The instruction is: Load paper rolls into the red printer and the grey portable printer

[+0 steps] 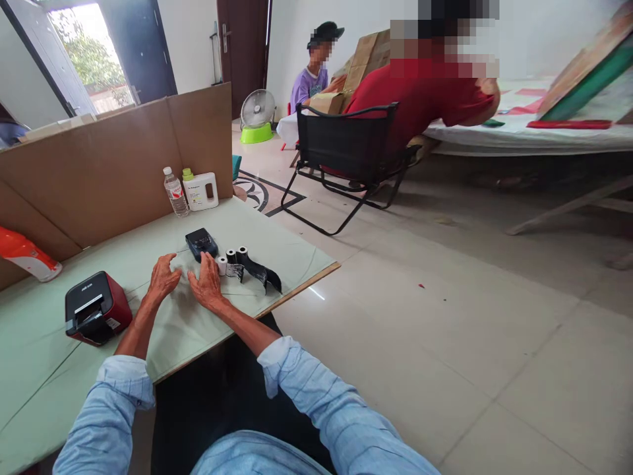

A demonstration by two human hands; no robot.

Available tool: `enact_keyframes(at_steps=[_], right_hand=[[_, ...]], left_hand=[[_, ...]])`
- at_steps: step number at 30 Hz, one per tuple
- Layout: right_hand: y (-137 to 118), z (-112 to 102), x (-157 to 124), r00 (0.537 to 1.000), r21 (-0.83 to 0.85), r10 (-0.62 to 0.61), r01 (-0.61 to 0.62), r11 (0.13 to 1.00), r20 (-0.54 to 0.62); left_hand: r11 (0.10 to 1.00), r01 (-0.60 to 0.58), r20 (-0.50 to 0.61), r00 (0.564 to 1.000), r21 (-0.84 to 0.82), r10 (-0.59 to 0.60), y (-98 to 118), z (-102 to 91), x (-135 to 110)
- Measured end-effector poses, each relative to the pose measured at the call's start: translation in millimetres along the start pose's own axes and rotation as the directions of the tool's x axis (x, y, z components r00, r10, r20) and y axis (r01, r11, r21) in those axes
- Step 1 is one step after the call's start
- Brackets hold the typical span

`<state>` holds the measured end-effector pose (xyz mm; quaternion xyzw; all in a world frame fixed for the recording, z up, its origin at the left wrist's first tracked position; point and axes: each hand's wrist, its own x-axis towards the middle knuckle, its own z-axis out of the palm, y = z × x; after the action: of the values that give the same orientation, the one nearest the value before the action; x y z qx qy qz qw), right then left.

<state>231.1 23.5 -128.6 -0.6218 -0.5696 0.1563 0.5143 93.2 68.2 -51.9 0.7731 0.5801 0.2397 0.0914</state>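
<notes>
My left hand is just above the pale green table top, fingers apart and curved, with nothing in it. Facing it, my right hand is also open and empty, its fingertips close to a small dark handheld printer; whether they touch it I cannot tell. Right of that hand stand a white paper roll and two black-sided rolls, one of them with a long dark strip trailing towards the table edge. A larger black and red label printer sits left of my left hand.
A cardboard panel borders the table's back. Before it stand a water bottle and a white jug; an orange and white package lies left. Beyond are a fan, a black folding chair and two seated people.
</notes>
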Motion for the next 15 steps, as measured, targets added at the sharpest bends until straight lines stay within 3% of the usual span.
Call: enact_keyframes(at_steps=[8, 15], right_hand=[[-2, -9, -2, 0.999, -0.058, 0.014, -0.012, 0.998, 0.036], [-4, -8, -2, 0.997, -0.043, -0.071, 0.071, 0.997, -0.008]], left_hand=[[1.0, 0.008, -0.003, 1.0, -0.027, -0.009, -5, 6.1, -3], [0.999, 0.042, 0.033, 0.999, -0.025, -0.041, 0, 11.9, 2]])
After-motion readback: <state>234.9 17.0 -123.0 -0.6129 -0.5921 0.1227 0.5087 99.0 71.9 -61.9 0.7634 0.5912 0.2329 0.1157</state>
